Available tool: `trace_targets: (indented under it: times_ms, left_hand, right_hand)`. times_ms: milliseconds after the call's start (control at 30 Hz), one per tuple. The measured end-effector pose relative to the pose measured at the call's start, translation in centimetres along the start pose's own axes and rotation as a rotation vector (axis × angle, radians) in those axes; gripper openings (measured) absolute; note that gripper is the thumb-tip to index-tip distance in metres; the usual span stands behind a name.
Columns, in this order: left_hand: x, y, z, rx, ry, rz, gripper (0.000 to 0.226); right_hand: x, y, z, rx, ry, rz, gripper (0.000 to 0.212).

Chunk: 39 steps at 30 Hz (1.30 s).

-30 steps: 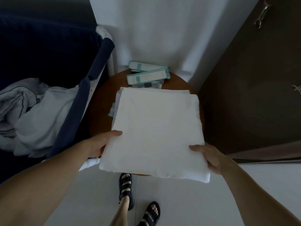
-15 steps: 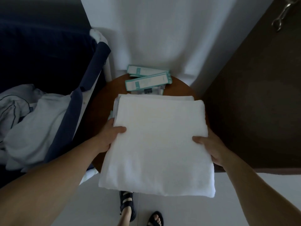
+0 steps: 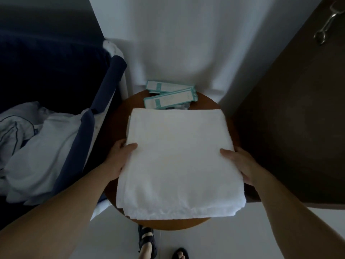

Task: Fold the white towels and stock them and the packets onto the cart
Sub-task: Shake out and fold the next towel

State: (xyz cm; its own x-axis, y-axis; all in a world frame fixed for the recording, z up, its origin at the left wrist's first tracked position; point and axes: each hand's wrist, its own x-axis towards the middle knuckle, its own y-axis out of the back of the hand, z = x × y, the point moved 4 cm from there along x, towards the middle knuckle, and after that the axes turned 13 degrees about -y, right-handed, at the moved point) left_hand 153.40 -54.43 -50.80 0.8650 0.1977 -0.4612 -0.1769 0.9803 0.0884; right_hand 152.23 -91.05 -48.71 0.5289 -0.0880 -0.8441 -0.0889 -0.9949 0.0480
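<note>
A white wall [image 3: 186, 43] fills the far middle, with a dark blue bed [image 3: 46, 68] on the left and a dark brown door [image 3: 289, 128] on the right. Crumpled pale linen [image 3: 37, 156] with a navy band lies on the bed's near side. Over a round brown table [image 3: 168, 224], which stands between bed and door on a pale floor [image 3: 242, 236], is a folded white towel [image 3: 179, 161]. It is flat and square, its layered edges facing the person, and it covers most of the tabletop. Whether it rests on the wood or is held just above it cannot be told. The left hand [image 3: 119, 157] grips the towel's left edge, thumb [image 3: 130, 146] lying on top and fingers hidden underneath. The right hand [image 3: 240, 165] grips the right edge the same way, thumb [image 3: 227, 153] on top, fingers out of sight below. Beyond the towel, at the table's far rim by the wall, lie white-and-teal packets [image 3: 169, 100], one slanted across another, with darker ones partly hidden beneath. The nearest packet is just beside the towel's far edge. Under the table's near rim show two feet in dark sandals [image 3: 147, 240]. A metal handle [image 3: 324, 28] sits high on the door.
</note>
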Motion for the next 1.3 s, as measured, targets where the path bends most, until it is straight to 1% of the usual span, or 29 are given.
trace_targets:
  times_ms: [67, 167, 233, 300, 333, 367, 400, 467, 500, 533, 567, 633, 700, 767, 833, 900, 967, 1033, 1100, 1167, 1200, 1233, 1300]
  left_hand:
    - [-0.2, 0.5, -1.3, 0.012, 0.07, 0.018, 0.054]
    - [-1.7, 1.1, -2.3, 0.052, 0.083, 0.003, 0.051]
    - [-3.8, 1.3, -3.0, 0.054, 0.116, -0.03, 0.041]
    - [-6.0, 1.5, -4.1, 0.047, 0.161, -0.076, 0.037]
    - [-7.1, 1.5, -4.3, 0.052, 0.184, -0.096, 0.041]
    - [-7.5, 1.6, -4.6, 0.062, 0.184, -0.113, 0.044]
    - [-7.8, 1.5, -4.5, 0.073, 0.165, -0.127, 0.041]
    - [-7.8, 1.2, -3.9, 0.101, 0.095, -0.114, 0.023]
    - [-7.7, 1.1, -3.5, 0.118, 0.054, -0.086, 0.018]
    - [-7.6, 1.1, -3.2, 0.14, 0.017, -0.049, 0.016]
    - [-7.6, 1.1, -3.3, 0.163, 0.0, -0.027, 0.017]
    - [-7.5, 1.2, -4.0, 0.238, -0.008, -0.029, 0.028]
    - [-7.6, 1.5, -5.8, 0.346, 0.021, -0.027, 0.04]
    - [-7.8, 1.5, -7.1, 0.419, 0.04, 0.024, 0.05]
    - [-7.8, 1.2, -7.4, 0.493, 0.015, 0.064, 0.053]
    - [-7.9, 0.9, -7.2, 0.571, -0.019, 0.122, 0.057]
    - [-8.0, 0.7, -6.9, 0.61, -0.077, 0.184, 0.06]
    - [-8.2, 0.6, -6.9, 0.632, -0.162, 0.218, 0.063]
    - [-8.2, 0.6, -7.5, 0.675, -0.178, 0.224, 0.067]
    - [-8.4, 0.5, -7.7, 0.783, -0.175, 0.216, 0.071]
    - [-8.7, 0.1, -7.3, 0.893, -0.245, 0.208, 0.073]
    - [-9.0, -0.5, -6.8, 1.035, -0.372, 0.169, 0.075]
    - [-9.8, -2.7, -6.4, 1.28, -0.659, -0.037, 0.077]
  right_hand:
    - [0.4, 0.6, 1.4, -0.023, -0.046, 0.001, 0.039]
    - [-0.7, 1.5, 3.4, -0.043, -0.119, -0.062, 0.041]
    - [-1.9, 1.8, 4.8, -0.107, -0.171, -0.092, 0.041]
    - [-2.5, 2.0, 5.9, -0.209, -0.184, -0.073, 0.054]
    - [-2.7, 2.0, 6.0, -0.243, -0.178, -0.041, 0.059]
    - [-2.8, 1.9, 6.0, -0.251, -0.17, -0.002, 0.06]
    - [-3.1, 1.8, 5.7, -0.247, -0.16, 0.036, 0.054]
    - [-3.8, 1.4, 5.0, -0.203, -0.129, 0.058, 0.031]
    - [-4.3, 1.3, 4.6, -0.178, -0.103, 0.054, 0.022]
    - [-4.7, 1.3, 4.3, -0.16, -0.077, 0.051, 0.019]
    - [-4.8, 1.6, 4.3, -0.152, -0.061, 0.059, 0.021]
    - [-4.3, 2.3, 5.3, -0.19, -0.074, 0.116, 0.031]
    - [-3.4, 2.8, 7.0, -0.36, -0.104, 0.236, 0.045]
    - [-2.5, 2.9, 8.5, -0.489, -0.108, 0.348, 0.056]
    - [-2.0, 2.7, 9.2, -0.569, -0.071, 0.408, 0.058]
    - [-1.9, 2.4, 9.4, -0.669, -0.037, 0.46, 0.055]
    - [-2.1, 2.3, 9.5, -0.718, 0.008, 0.522, 0.05]
    - [-2.5, 1.9, 9.7, -0.759, 0.094, 0.597, 0.047]
    - [-2.7, 1.5, 10.5, -0.826, 0.174, 0.648, 0.052]
    - [-2.7, 1.3, 11.3, -0.88, 0.228, 0.679, 0.058]
    - [-2.8, 1.2, 11.4, -0.904, 0.267, 0.708, 0.061]
    - [-3.0, 1.0, 11.1, -0.942, 0.328, 0.744, 0.066]
    - [-3.5, -0.1, 10.0, -1.077, 0.497, 0.778, 0.073]
